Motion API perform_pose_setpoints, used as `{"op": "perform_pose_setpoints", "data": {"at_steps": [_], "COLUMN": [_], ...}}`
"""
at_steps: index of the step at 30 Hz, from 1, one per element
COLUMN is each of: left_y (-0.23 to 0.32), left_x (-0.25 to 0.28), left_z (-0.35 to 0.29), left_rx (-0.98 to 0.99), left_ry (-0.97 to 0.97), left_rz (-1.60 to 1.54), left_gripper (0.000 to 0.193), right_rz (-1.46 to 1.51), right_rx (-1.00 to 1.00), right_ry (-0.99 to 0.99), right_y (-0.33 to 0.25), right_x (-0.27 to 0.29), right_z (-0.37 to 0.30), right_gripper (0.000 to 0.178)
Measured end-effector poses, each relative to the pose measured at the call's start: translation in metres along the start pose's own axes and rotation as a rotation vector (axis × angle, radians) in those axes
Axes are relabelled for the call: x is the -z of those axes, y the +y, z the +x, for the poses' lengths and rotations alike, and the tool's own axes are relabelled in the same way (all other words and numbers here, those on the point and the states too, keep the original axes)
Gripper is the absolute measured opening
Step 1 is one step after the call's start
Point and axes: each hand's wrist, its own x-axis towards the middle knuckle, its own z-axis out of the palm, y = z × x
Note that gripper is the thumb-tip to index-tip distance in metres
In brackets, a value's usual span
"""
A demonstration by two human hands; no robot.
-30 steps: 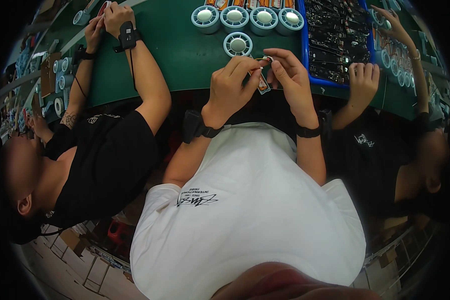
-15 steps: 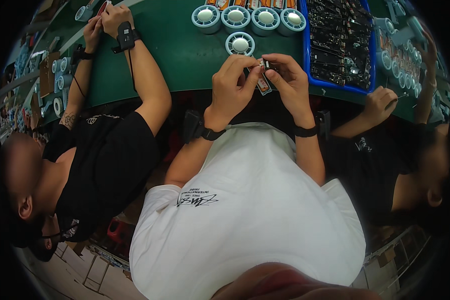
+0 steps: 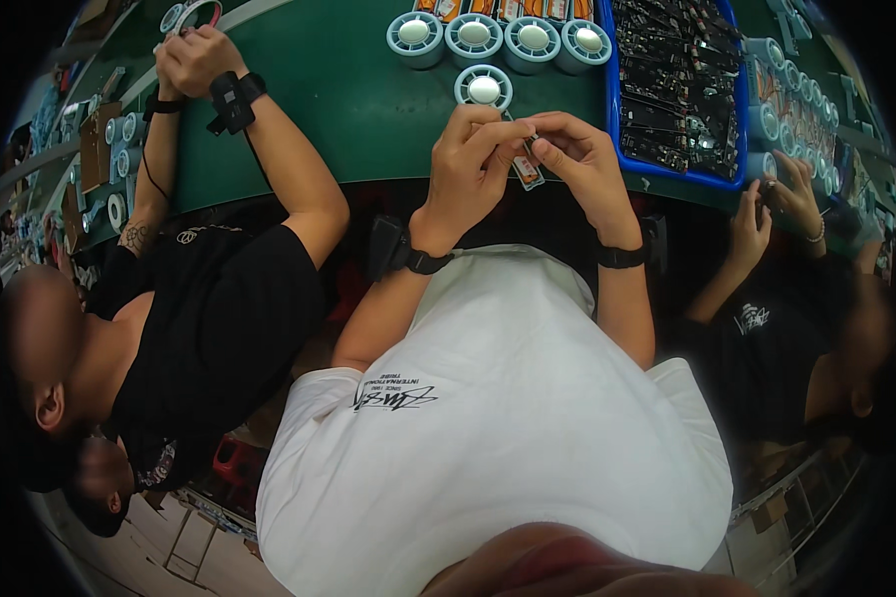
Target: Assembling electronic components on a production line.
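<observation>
A light-blue round fan head (image 3: 484,88) with a pale centre lies at the table's near edge. Below it, partly hidden by my hands, an open handle section (image 3: 528,173) shows an orange insert. Over this handle my left hand (image 3: 468,164) is closed in a pinch, its fingertips meeting those of my right hand; what it pinches is hidden. Thumb and fingers of my right hand (image 3: 579,164) close on a small dark part (image 3: 531,145), mostly covered by the fingertips.
Several light-blue fan heads (image 3: 474,38) with orange-filled handles stand in a row behind. At the right is a blue tray (image 3: 615,129) of dark circuit boards. Co-workers sit on both sides, the left one's hands (image 3: 197,62) on a ring-shaped part, the right one's hands (image 3: 767,204) near more fans.
My fingertips have drawn closer together, and the dark part is more covered now. The left co-worker's hands have lowered slightly; the right co-worker's hands have come together.
</observation>
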Motion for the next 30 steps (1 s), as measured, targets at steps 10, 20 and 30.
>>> {"op": "perform_pose_setpoints", "data": {"at_steps": [10,20,30], "left_y": [-0.015,-0.009,-0.011], "left_x": [0.007,0.014,0.010], "left_z": [-0.001,0.003,0.003], "left_rx": [-0.120,0.023,-0.215], "left_ry": [0.011,0.123,0.063], "left_rz": [0.068,0.332,0.328], "left_gripper": [0.030,0.030,0.021], "right_rz": [-0.055,-0.448,-0.428], "right_rx": [0.053,0.107,0.188], "right_ry": [0.030,0.442,0.566], "right_y": [0.004,-0.001,0.012], "right_x": [-0.003,-0.015,-0.027], "right_z": [-0.003,-0.017,-0.013], "right_gripper": [0.030,0.027,0.029]}}
